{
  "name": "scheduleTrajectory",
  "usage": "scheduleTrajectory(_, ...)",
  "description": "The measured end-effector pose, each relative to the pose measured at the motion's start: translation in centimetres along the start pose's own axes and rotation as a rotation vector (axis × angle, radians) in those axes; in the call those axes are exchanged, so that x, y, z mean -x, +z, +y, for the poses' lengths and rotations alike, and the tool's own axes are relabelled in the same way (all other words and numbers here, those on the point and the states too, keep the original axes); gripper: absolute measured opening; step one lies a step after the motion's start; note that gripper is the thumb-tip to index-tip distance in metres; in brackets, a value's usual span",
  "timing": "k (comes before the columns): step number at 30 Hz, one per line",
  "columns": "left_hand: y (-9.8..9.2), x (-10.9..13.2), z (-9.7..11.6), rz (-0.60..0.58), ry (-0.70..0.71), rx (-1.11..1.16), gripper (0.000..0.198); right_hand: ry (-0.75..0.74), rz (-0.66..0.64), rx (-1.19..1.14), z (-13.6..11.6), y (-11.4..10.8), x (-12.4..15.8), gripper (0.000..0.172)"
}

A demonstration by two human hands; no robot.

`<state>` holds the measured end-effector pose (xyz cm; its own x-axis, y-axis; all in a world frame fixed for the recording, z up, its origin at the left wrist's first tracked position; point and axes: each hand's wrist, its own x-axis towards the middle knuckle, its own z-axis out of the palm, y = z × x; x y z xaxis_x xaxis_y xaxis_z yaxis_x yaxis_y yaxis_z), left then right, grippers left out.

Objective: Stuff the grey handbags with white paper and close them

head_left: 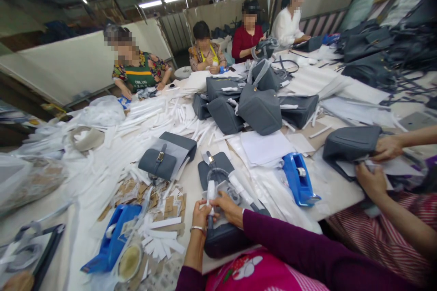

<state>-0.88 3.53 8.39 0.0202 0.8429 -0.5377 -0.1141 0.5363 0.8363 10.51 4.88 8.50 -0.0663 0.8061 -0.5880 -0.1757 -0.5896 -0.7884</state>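
Observation:
A dark grey handbag (223,236) rests at the table's near edge in front of me, its handle (220,177) arching up and partly wrapped in white paper. My left hand (200,215) is closed round the lower part of that handle. My right hand (228,207) pinches the white paper strip (210,191) against the handle, fingers curled. My sleeves are dark purple.
Two blue tape dispensers (298,179) (114,236) sit left and right of me. Loose white paper strips (160,241), cardboard scraps and another grey bag (160,161) lie ahead. A pile of grey bags (259,109) fills the middle. A neighbour's hands (375,177) work a bag at right; several people sit opposite.

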Motion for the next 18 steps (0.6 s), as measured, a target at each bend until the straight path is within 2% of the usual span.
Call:
scheduleTrajectory(3,-0.2,0.6,0.3,-0.088,-0.069,0.015,0.048,-0.019,0.007,0.013,-0.7,-1.7,0.6,0.055)
scheduleTrajectory(6,-1.0,0.9,0.5,-0.171,-0.098,-0.058,0.049,-0.147,-0.020,0.085,-2.1,-4.4,1.2,0.031)
scheduleTrajectory(8,-1.7,0.7,1.0,-0.183,-0.084,-0.208,0.045,-0.281,-0.013,0.171,-3.3,-6.6,1.2,0.016)
scheduleTrajectory(10,-2.1,0.2,2.2,-0.086,0.021,-0.546,0.035,-0.414,0.054,0.297,-4.6,-8.5,0.5,0.013)
scheduleTrajectory(12,-1.7,-0.7,4.0,0.078,0.185,-0.923,0.028,-0.511,0.143,0.464,-5.6,-9.7,-1.1,0.017)
scheduleTrajectory(14,-0.4,-2.1,6.0,0.168,0.307,-1.098,0.027,-0.560,0.204,0.679,-6.4,-9.6,-3.2,0.024)
scheduleTrajectory(18,3.7,-5.9,8.8,0.085,0.428,-1.215,0.045,-0.588,0.217,1.167,-6.7,-6.7,-7.6,0.043)
